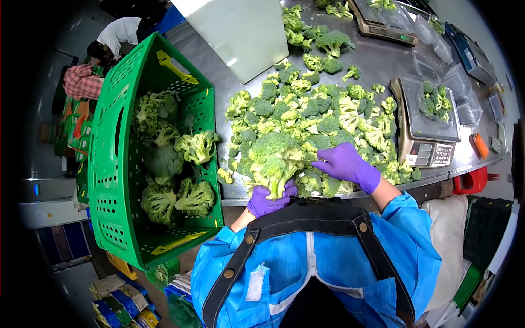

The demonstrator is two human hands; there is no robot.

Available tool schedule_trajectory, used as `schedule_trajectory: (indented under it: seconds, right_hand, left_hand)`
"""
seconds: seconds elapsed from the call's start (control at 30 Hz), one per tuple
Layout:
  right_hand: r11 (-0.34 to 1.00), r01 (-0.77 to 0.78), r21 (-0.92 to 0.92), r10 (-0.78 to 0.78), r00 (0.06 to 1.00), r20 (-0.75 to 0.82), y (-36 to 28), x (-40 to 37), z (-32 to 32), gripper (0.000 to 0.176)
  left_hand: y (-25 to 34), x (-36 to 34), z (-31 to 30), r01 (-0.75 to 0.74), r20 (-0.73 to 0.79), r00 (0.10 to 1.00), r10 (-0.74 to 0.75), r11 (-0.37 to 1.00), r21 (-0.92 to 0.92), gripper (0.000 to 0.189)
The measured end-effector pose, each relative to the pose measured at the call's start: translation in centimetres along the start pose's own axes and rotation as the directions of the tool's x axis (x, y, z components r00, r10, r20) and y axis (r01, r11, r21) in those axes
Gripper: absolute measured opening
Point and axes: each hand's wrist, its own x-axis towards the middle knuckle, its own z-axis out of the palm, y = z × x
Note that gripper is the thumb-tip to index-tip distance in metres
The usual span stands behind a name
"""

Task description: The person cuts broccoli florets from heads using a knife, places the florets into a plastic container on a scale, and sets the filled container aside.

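My left hand (269,202), in a purple glove, is closed around the stalk of a large broccoli head (272,156) at the table's front edge. My right hand (343,164), also gloved in purple, is curled in a fist to the right of that head. From it a thin knife (299,159) points left against the florets; its handle is hidden in the fist. A wide pile of cut broccoli florets (328,109) spreads over the metal table (219,60) behind and around both hands.
A green crate (117,218) with several broccoli heads (194,198) stands on the left. A pale bin (240,38) is at the back. On the right are a scale (432,147) bearing a tray of florets (436,101), another scale (383,24), plastic trays and an orange object (480,146).
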Motion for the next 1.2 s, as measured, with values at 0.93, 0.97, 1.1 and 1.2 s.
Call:
schedule_trajectory:
  seconds: [0.93, 0.97, 1.1, 1.2]
  right_hand:
    - [0.820, -0.039, 0.571, 0.133, 0.983, -0.125, 2.7, -1.6, 3.8, 0.039]
    - [0.638, -0.031, 0.769, 0.154, 0.984, -0.088, 2.9, -1.4, 5.0, 0.039]
    - [0.148, -0.106, 0.983, 0.253, 0.965, 0.066, 2.9, -1.6, 6.9, 0.043]
    - [0.268, -0.071, 0.961, 0.169, 0.985, 0.025, 2.1, -1.7, 6.8, 0.045]
  left_hand:
    - [0.1, -0.1, 1.0, -0.157, -0.463, 0.836, 0.296, 0.936, 0.315, 0.046]
    - [1.0, -0.1, -0.7, -0.046, -0.029, 0.998, 0.049, 0.996, 0.081, 0.050]
    - [1.7, -1.8, -1.4, -0.163, -0.041, 0.985, 0.168, 0.982, 0.099, 0.046]
    - [1.0, -5.7, -4.8, -0.280, -0.220, 0.915, 0.339, 0.924, 0.261, 0.053]
